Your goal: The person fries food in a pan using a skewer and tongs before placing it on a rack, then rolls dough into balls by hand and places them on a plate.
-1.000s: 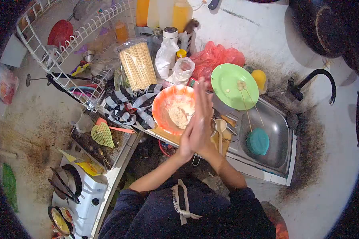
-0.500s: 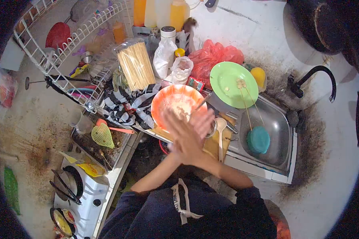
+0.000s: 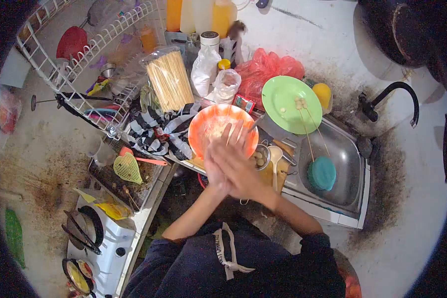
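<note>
My right hand (image 3: 237, 171) lies across my left hand (image 3: 215, 171), palm against palm, just over the near edge of the orange-and-white bowl (image 3: 195, 130). The fingers of both hands are stretched out; those of the left show beyond the right hand. Whatever may be between the palms is hidden. White flour-like powder and pale dough (image 3: 216, 128) are in the bowl. Right of my hands, a small strainer (image 3: 266, 153) contains pale round balls, with a light-coloured spoon (image 3: 275, 166) beside it.
A green plate (image 3: 283, 102) with skewered pale balls (image 3: 301, 103) overhangs the metal sink (image 3: 350, 169), where a teal bowl (image 3: 322, 174) lies. Bamboo skewers (image 3: 169, 79) and flour bags (image 3: 203, 74) stand behind. Left are a yellow-green slotted spatula (image 3: 127, 168) and a stove (image 3: 119, 233).
My hands have rubbed against each other, the right sliding back toward me and the left forward. The strainer with the balls now shows more fully.
</note>
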Available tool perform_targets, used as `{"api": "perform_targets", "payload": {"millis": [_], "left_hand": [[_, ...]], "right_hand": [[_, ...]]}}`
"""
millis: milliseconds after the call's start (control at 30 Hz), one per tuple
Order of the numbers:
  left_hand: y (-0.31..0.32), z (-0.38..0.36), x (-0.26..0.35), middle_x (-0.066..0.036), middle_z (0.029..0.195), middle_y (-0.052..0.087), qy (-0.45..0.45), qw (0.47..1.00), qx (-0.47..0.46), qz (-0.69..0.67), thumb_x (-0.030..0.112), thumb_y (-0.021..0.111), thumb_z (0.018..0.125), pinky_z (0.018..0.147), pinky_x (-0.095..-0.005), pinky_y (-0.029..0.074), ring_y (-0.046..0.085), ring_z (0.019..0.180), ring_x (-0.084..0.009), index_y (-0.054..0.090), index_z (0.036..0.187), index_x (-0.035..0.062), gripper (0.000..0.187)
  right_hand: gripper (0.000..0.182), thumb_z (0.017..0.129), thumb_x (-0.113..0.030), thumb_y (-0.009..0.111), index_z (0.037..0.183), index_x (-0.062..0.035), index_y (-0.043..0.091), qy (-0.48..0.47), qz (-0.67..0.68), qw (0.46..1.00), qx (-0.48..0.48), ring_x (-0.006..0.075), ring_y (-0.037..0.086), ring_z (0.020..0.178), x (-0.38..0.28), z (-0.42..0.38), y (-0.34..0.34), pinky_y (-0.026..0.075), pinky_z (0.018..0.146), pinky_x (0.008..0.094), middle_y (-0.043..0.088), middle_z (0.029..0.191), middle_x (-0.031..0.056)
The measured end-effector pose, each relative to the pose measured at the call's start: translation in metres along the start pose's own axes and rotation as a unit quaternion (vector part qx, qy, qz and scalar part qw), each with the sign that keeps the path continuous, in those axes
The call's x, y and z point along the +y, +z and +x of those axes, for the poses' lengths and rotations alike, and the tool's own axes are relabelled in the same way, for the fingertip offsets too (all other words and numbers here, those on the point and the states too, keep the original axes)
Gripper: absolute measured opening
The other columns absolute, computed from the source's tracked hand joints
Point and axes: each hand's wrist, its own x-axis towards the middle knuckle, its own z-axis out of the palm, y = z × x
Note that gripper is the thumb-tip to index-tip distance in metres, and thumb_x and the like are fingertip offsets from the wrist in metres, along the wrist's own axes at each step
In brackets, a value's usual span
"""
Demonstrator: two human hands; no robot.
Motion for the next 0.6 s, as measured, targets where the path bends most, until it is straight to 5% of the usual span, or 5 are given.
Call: {"api": "perform_targets", "payload": {"millis": [233, 433, 500, 533, 600], "left_hand": [[-0.016, -0.005, -0.030, -0.009, 0.138, 0.024, -0.027, 0.989, -0.027, 0.141, 0.049, 0.022, 0.088, 0.104, -0.0341, 0.018, 0.026, 0.125, -0.0211, 0.018, 0.135, 0.0065, 0.063], [-0.002, 0.006, 0.008, -0.008, 0.138, 0.022, 0.021, 0.998, -0.050, 0.020, 0.051, 0.023, 0.087, 0.104, -0.0335, 0.017, 0.024, 0.126, -0.0214, 0.015, 0.136, 0.0063, 0.067], [-0.020, 0.002, 0.002, -0.013, 0.136, 0.025, -0.118, 0.942, -0.114, -0.293, 0.050, 0.031, 0.086, 0.103, -0.0389, 0.020, 0.024, 0.127, -0.0268, 0.020, 0.133, 0.0021, 0.067], [-0.025, 0.002, -0.013, -0.010, 0.139, 0.020, -0.172, 0.864, -0.277, -0.384, 0.054, 0.023, 0.086, 0.104, -0.0372, 0.015, 0.021, 0.128, -0.0240, 0.015, 0.136, 0.0075, 0.068], [-0.024, 0.006, -0.010, -0.010, 0.139, 0.020, -0.143, 0.903, -0.249, -0.318, 0.054, 0.023, 0.086, 0.104, -0.0372, 0.016, 0.021, 0.128, -0.0238, 0.015, 0.136, 0.0077, 0.069]], "right_hand": [[0.065, 0.079, -0.040, 0.042, 0.130, -0.0003, 0.029, 0.103, 0.054, 0.985, 0.131, 0.0328, 0.024, 0.125, -0.017, 0.016, -0.004, 0.008, 0.104, 0.0465, 0.027, 0.135, 0.0185], [0.072, 0.078, -0.040, 0.043, 0.132, 0.0015, 0.021, 0.001, -0.123, 0.992, -0.023, 0.0329, 0.020, 0.127, -0.001, 0.004, -0.007, 0.008, 0.104, 0.0475, 0.023, 0.136, 0.0202], [0.069, 0.077, -0.032, 0.044, 0.133, 0.0013, 0.020, 0.123, -0.035, 0.986, 0.103, 0.0328, 0.018, 0.128, 0.011, 0.012, -0.013, 0.007, 0.104, 0.0479, 0.021, 0.137, 0.0202], [0.066, 0.079, -0.028, 0.042, 0.134, 0.0003, 0.017, 0.121, -0.032, 0.983, 0.132, 0.0325, 0.016, 0.128, 0.012, 0.018, -0.014, 0.005, 0.104, 0.0474, 0.019, 0.138, 0.0195], [0.065, 0.080, -0.029, 0.041, 0.133, 0.0003, 0.019, 0.241, 0.002, 0.959, 0.148, 0.0328, 0.016, 0.128, 0.009, 0.013, 0.021, 0.005, 0.104, 0.0476, 0.020, 0.137, 0.0197]]}}
